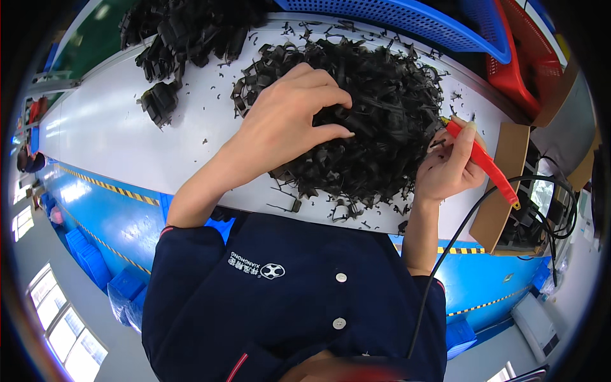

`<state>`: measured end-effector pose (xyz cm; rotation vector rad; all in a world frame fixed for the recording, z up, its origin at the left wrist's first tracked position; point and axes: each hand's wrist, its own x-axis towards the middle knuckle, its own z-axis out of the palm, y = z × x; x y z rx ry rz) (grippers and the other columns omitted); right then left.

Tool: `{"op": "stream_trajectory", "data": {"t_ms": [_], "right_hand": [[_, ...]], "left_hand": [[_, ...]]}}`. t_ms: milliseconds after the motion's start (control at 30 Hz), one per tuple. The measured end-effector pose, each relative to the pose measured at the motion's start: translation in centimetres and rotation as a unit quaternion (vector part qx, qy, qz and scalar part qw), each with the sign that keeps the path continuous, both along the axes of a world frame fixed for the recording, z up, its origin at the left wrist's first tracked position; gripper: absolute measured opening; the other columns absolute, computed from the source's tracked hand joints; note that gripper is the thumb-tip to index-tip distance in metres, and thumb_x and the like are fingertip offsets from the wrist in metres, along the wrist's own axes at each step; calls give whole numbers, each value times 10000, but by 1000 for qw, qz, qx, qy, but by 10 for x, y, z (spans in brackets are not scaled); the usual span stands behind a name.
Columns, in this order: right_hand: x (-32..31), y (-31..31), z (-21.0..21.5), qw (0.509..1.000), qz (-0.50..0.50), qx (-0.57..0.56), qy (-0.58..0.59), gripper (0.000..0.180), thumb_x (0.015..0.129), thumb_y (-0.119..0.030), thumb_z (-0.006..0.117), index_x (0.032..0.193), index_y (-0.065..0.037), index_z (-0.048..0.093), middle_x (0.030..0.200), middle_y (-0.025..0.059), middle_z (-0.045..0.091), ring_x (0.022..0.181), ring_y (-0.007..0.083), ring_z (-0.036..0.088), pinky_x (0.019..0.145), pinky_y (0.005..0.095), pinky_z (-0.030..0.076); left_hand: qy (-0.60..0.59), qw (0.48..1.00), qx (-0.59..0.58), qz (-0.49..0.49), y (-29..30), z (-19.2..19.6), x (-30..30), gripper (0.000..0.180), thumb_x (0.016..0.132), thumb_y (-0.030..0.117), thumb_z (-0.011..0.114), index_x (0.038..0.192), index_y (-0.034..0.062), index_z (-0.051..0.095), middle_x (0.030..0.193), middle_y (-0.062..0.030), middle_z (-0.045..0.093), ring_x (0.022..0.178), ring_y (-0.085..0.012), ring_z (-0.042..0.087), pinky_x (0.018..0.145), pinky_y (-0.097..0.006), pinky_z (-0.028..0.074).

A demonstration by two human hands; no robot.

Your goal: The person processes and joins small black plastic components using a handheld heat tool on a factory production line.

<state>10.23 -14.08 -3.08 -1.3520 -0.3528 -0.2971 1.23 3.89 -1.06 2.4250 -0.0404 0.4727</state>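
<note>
A large heap of small black plastic parts lies on the white tabletop. My left hand is over the heap's left side, thumb and forefinger spread apart; I see nothing held between them. At the heap's right edge my right hand is closed around red-handled nippers with yellow ends. The handle slants down to the right, and the jaws are hard to make out. A small dark piece shows by the right fingers, but whether it is gripped I cannot tell.
Stacked black parts stand at the far left, with a smaller clump nearer. A blue basket and a red basket border the back right. An open cardboard box sits right, beside a looping black cable.
</note>
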Motion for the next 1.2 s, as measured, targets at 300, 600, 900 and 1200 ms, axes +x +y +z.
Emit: {"op": "stream_trajectory", "data": {"t_ms": [300, 600, 900, 1200], "right_hand": [[-13, 7, 23, 949, 276, 105, 111, 267, 869, -158, 420, 799, 62, 554, 953, 180, 493, 750, 187, 491, 622, 271, 414], [-30, 14, 42, 930, 347, -2, 117, 251, 815, -222, 499, 748, -1, 598, 1226, 252, 389, 1140, 328, 379, 883, 393, 342], [-33, 27, 39, 947, 310, 15, 88, 185, 801, -117, 534, 787, 60, 585, 877, 197, 583, 841, 234, 554, 779, 312, 418], [-33, 23, 32, 902, 366, 63, 222, 198, 828, -130, 521, 821, 63, 568, 895, 202, 578, 793, 196, 552, 744, 282, 421]], "left_hand": [[-20, 873, -481, 81, -3, 8, -11, 154, 758, 99, 642, 819, -17, 561, 679, -13, 559, 578, -44, 504, 507, -165, 407], [-172, 761, -625, -1, -31, 7, -29, 116, 764, -30, 589, 821, -33, 488, 881, -116, 534, 748, -139, 594, 631, -211, 490], [-122, 883, -450, 59, -41, -6, -32, 178, 594, 16, 719, 650, 44, 552, 764, -71, 555, 663, -140, 528, 565, -233, 398], [-162, 960, -187, 131, -10, 13, -36, 288, 569, 215, 744, 713, 28, 579, 839, -77, 513, 845, -197, 469, 748, -273, 360]]}}
